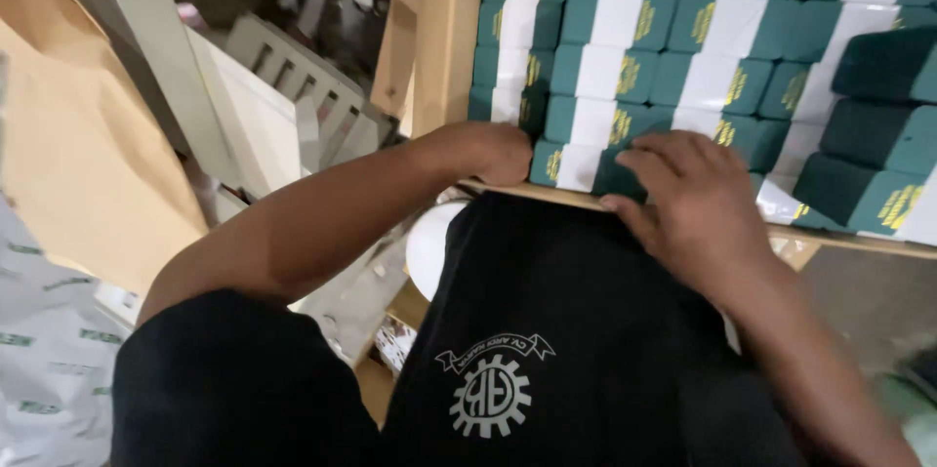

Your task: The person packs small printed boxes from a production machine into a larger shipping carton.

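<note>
A: What is the right hand (pixel 698 199) doing?

B: It is lying flat, fingers pressed together and pointing left, covering the near end of a green-and-white box (pixel 578 166) in the front row on the wooden table edge (pixel 839 239).

A: And the left hand (pixel 488 152)?

B: It is curling against that same box's left end; whether it is pinching the box I cannot tell, as its fingertips are hiding behind the knuckles.

A: So which way is the box lying?

B: Right between the two hands, touching both. Its long axis is running left to right, along the table edge, with its white band showing between the green ends.

A: Anything beyond?

B: More rows of matching boxes (pixel 683 77) are packing the table further from the body.
</note>
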